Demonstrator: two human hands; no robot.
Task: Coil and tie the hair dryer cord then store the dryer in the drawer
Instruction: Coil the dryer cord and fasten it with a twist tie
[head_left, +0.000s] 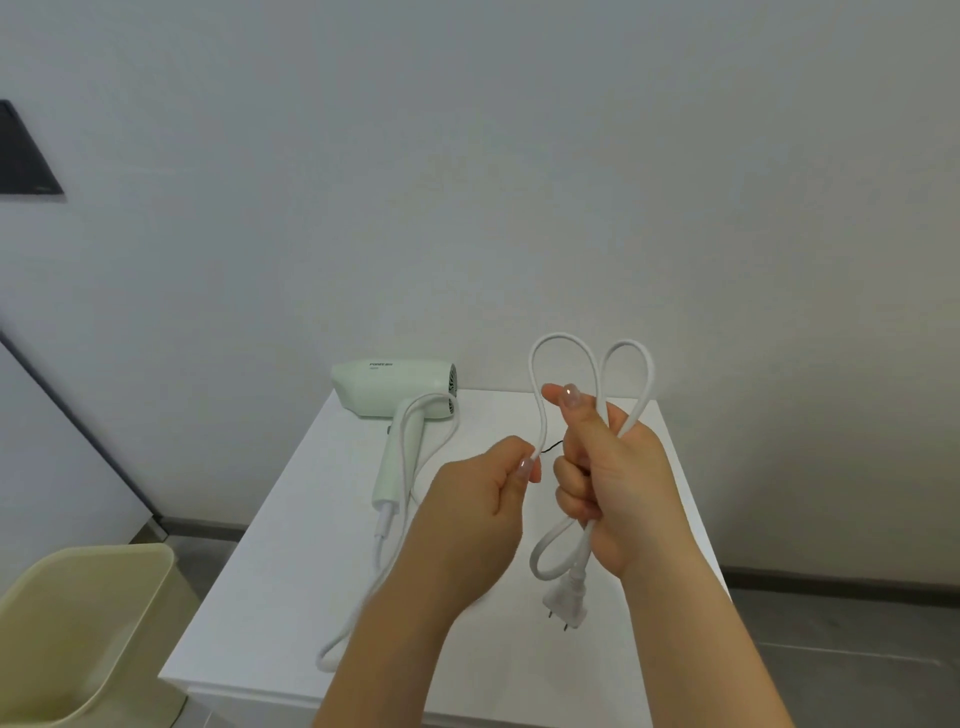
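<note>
Two bare forearms are coming in from the bottom of the view, with both hands raised over the near half of the white tabletop. The right hand is making a fist around a gathered bundle of the white cord, its fingers curling tight around the strands while the thumb is pointing up along them. Two rounded loops of cord are standing side by side above that fist, and a shorter loop is hanging below it, with the two-pin plug dangling beneath, pins pointing down toward the tabletop.

The left hand is sitting just beside the right one, pinching a single strand of the cord between thumb and forefinger, the other fingers folding into the palm. A thin black tie is showing in the small gap between the two hands; what it is fastened to I cannot tell.

The pale green hair dryer is lying on its side at the far left corner of the tabletop, its barrel running along the far edge and its handle pointing toward the near edge. Cord is trailing from the end of the handle along the left side of the tabletop, bending in a loop close to the near left edge and passing behind the left forearm.

A beige bin is standing on the grey floor off the left edge of the tabletop. A plain white wall is rising behind everything, with a dark panel hanging on it at the far left.
</note>
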